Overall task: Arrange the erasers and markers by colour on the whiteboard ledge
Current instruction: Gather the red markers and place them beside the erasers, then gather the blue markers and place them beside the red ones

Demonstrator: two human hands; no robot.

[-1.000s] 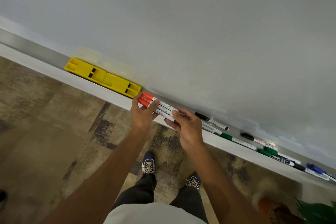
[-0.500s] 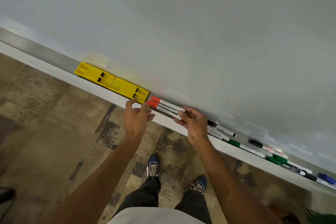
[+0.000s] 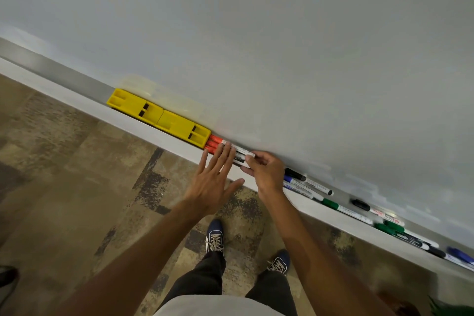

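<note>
Two yellow erasers (image 3: pixel 159 117) lie end to end on the whiteboard ledge (image 3: pixel 77 100). Right against them lie the red markers (image 3: pixel 215 143), caps touching the second eraser. My left hand (image 3: pixel 214 182) is flat and spread, its fingertips resting on the red markers' barrels. My right hand (image 3: pixel 265 170) pinches the tail ends of these markers. Further right on the ledge lie a black marker (image 3: pixel 307 181), a blue marker (image 3: pixel 298 188), a green marker (image 3: pixel 345 209), another black marker (image 3: pixel 360 205), more green ones (image 3: pixel 389 227) and a blue one (image 3: pixel 459 254).
The whiteboard (image 3: pixel 256 33) fills the upper view. Below the ledge is patterned brown floor (image 3: pixel 64 187), with my two blue shoes (image 3: pixel 215 236). A green plant (image 3: pixel 451 309) shows at the bottom right corner, and a dark shoe (image 3: pixel 6 274) at the left edge.
The red markers have slid left along the ledge until their caps meet the yellow eraser. My left hand has opened flat onto them; my right hand followed at their tails.
</note>
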